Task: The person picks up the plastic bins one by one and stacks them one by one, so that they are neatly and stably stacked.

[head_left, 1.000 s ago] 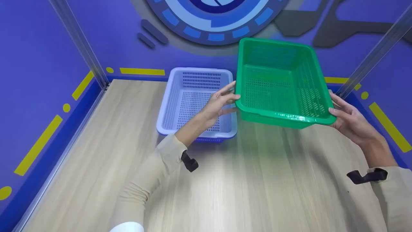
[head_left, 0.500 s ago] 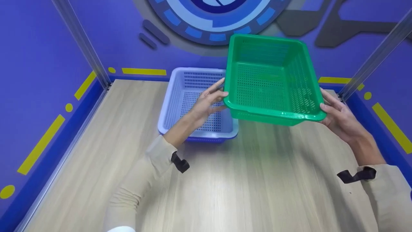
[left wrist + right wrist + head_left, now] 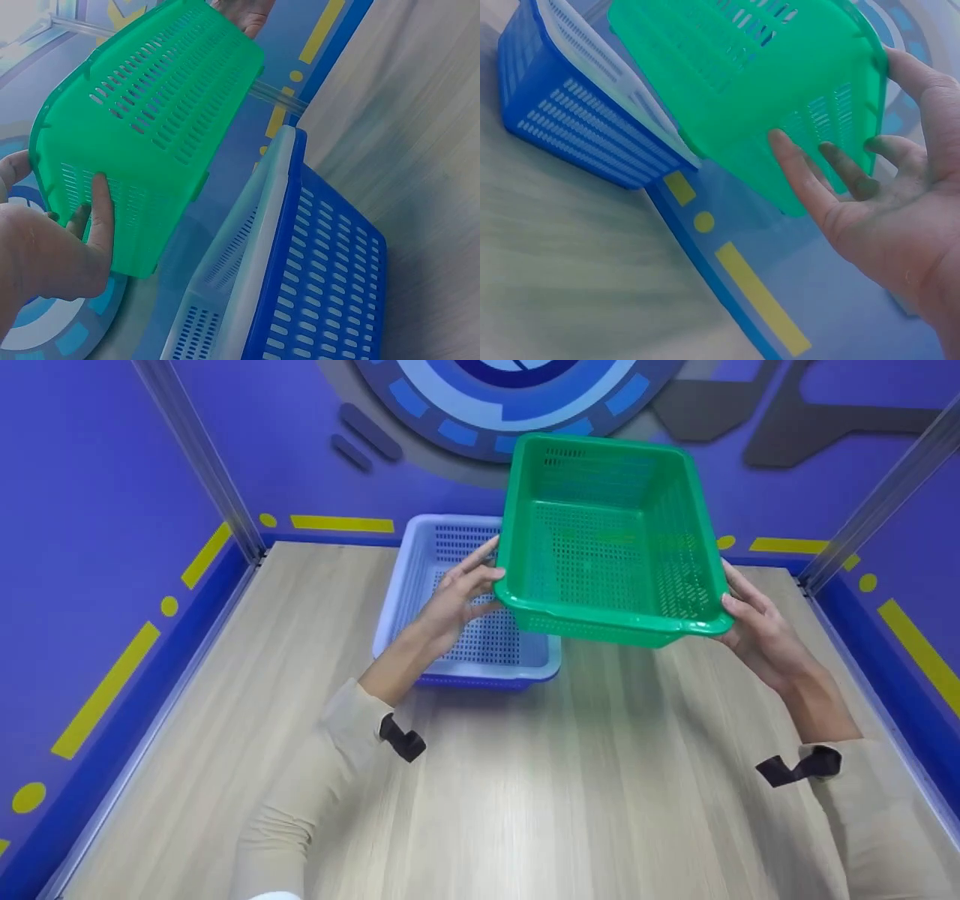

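Note:
Both hands hold a green plastic basket [image 3: 592, 562] up in the air, its near side tipped slightly down. My left hand [image 3: 451, 604] grips its left side, thumb on the rim and fingers spread against the outer wall. My right hand [image 3: 765, 630] holds the right side the same way. Behind my left hand stands a pale lavender basket [image 3: 397, 585], nested in a darker blue basket [image 3: 322, 277] on the table. The green basket overlaps the right part of this stack in the head view.
A light wood-grain table [image 3: 487, 795] lies beneath. Blue-purple panels with yellow marks enclose it at the back wall [image 3: 450, 495], left and right. Metal posts [image 3: 217, 472] stand in the back corners. A black strap [image 3: 403, 737] sits at each sleeve cuff.
Both hands have carried the green basket left and slightly up, so it now covers more of the lavender basket. The head view has shifted slightly. The grip looks the same.

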Tool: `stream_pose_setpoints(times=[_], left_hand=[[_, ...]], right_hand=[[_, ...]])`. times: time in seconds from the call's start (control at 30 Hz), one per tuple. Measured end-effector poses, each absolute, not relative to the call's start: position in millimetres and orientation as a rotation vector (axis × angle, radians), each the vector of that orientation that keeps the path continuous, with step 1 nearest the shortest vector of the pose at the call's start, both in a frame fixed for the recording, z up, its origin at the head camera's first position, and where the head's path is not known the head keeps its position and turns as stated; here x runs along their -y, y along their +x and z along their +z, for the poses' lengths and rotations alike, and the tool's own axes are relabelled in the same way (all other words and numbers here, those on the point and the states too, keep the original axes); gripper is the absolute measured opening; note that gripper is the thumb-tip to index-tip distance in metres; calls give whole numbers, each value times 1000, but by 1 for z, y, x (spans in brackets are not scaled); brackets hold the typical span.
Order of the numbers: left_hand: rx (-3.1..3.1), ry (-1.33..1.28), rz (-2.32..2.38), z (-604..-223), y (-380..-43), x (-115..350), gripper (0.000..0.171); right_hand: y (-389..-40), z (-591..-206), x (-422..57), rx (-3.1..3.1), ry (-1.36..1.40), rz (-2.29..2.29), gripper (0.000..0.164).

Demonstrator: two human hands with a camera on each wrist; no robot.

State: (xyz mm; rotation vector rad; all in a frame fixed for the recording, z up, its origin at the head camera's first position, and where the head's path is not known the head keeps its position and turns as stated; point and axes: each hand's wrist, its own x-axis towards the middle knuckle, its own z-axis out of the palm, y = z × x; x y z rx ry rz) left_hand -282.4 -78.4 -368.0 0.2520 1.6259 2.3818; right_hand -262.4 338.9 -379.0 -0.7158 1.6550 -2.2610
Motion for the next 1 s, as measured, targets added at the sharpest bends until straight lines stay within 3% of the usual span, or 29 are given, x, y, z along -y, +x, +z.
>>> stream_pose_setpoints(times=[1.0], left_hand=[[-1709, 259, 2371, -381, -273, 151, 61]], right_hand=[[-275, -412, -262, -1657, -722, -2256, 62]])
